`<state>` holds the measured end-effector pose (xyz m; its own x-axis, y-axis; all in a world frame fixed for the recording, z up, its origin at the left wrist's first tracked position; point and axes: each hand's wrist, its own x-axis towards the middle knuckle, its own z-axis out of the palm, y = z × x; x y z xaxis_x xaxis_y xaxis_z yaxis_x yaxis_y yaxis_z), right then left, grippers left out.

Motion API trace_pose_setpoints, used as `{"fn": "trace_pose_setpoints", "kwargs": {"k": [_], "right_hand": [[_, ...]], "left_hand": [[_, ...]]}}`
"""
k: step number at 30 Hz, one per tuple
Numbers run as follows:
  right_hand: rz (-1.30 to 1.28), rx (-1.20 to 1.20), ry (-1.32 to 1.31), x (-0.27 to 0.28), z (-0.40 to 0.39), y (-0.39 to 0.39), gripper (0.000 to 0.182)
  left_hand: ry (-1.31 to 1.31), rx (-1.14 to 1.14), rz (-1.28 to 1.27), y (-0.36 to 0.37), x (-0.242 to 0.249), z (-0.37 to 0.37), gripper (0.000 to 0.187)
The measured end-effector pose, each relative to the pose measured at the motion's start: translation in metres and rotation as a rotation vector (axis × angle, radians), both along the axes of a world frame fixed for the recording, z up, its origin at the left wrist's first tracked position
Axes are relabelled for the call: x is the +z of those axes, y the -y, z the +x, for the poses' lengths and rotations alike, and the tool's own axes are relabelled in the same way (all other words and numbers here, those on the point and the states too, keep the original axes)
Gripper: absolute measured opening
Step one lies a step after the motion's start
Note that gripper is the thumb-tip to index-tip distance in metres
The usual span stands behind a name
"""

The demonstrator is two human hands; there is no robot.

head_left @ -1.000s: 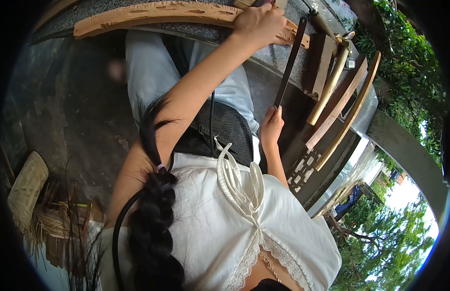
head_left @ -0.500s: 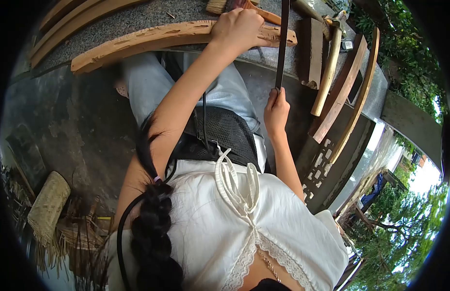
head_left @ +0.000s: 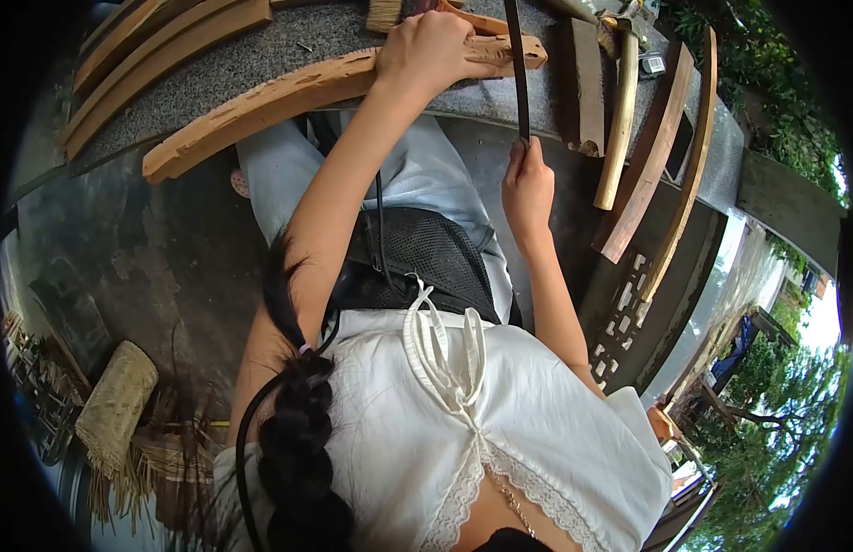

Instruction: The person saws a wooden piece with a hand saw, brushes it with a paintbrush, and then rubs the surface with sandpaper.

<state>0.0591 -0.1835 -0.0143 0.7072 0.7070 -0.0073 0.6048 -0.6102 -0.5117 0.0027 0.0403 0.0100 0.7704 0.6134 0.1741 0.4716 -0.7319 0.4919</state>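
Woven roll [head_left: 116,400] and leafy trees [head_left: 762,442]

SITE: open-air woodworking area | BASE: I sit at a speckled stone counter [head_left: 261,57] | STOCK: carved curved piece [head_left: 261,97], curved strips [head_left: 167,66], dark block [head_left: 587,87] | TOOLS: long dark bar [head_left: 520,83], bristle brush [head_left: 384,16] | SURROUNDINGS: trees [head_left: 757,101], daylight sky

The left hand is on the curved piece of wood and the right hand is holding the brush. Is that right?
Not quite. The head view shows the right hand holding a long, thin, dark strip, not the brush, which is near the left hand. The left hand is on the curved piece of wood, as you said.
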Motion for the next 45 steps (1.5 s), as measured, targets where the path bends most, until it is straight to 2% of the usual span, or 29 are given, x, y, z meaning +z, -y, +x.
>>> {"fn": "trace_pose_setpoints", "kwargs": {"k": [3, 5, 10, 12, 15, 16, 18, 19, 22, 29, 31, 36, 40, 42, 45], "right_hand": [[0.000, 0.014, 0.048, -0.005, -0.001, 0.001, 0.017], [-0.009, 0.008, 0.056, -0.029, -0.014, 0.039, 0.017], [-0.054, -0.012, 0.032, -0.023, -0.014, 0.051, 0.016], [-0.016, 0.032, 0.027, -0.002, 0.004, 0.000, 0.014], [-0.011, 0.004, 0.050, -0.002, 0.006, -0.023, 0.014], [-0.007, 0.013, 0.053, -0.007, 0.005, -0.014, 0.014], [-0.044, -0.034, 0.005, -0.026, -0.007, 0.030, 0.014], [-0.046, -0.031, 0.010, -0.026, -0.010, 0.044, 0.014], [-0.069, -0.076, -0.067, -0.016, -0.022, 0.059, 0.015], [-0.008, -0.026, -0.082, 0.002, -0.002, 0.010, 0.016], [-0.026, -0.042, -0.095, -0.004, -0.011, 0.024, 0.015], [-0.054, -0.050, -0.088, -0.017, -0.024, 0.070, 0.016], [0.001, 0.001, -0.062, -0.001, -0.006, 0.015, 0.016], [0.013, -0.003, -0.073, -0.004, -0.005, 0.000, 0.016], [0.017, -0.010, -0.069, -0.012, -0.008, 0.013, 0.015]], "left_hand": [[0.012, -0.006, -0.084, -0.001, 0.005, -0.002, 0.055], [-0.020, -0.021, -0.109, -0.008, 0.009, -0.001, 0.058], [-0.066, -0.044, -0.162, -0.002, 0.006, -0.002, 0.063], [-0.027, -0.038, -0.099, -0.001, 0.005, -0.002, 0.060], [-0.065, -0.024, -0.097, -0.006, 0.002, 0.000, 0.058], [-0.061, -0.015, -0.093, -0.008, 0.018, -0.001, 0.058], [-0.132, -0.017, -0.288, -0.009, 0.044, -0.002, 0.042], [-0.065, -0.012, -0.266, -0.012, 0.029, 0.000, 0.056], [-0.064, -0.023, -0.212, -0.009, 0.030, 0.001, 0.054], [-0.049, 0.024, -0.244, -0.009, 0.026, 0.001, 0.057], [-0.036, -0.014, -0.148, -0.006, 0.023, 0.000, 0.057], [-0.022, -0.004, -0.204, -0.010, 0.026, 0.001, 0.058], [-0.037, -0.034, -0.106, -0.004, 0.023, 0.000, 0.058], [-0.033, -0.019, -0.143, -0.005, 0.026, -0.001, 0.057], [-0.023, 0.001, -0.188, -0.011, 0.028, -0.002, 0.056]]}}
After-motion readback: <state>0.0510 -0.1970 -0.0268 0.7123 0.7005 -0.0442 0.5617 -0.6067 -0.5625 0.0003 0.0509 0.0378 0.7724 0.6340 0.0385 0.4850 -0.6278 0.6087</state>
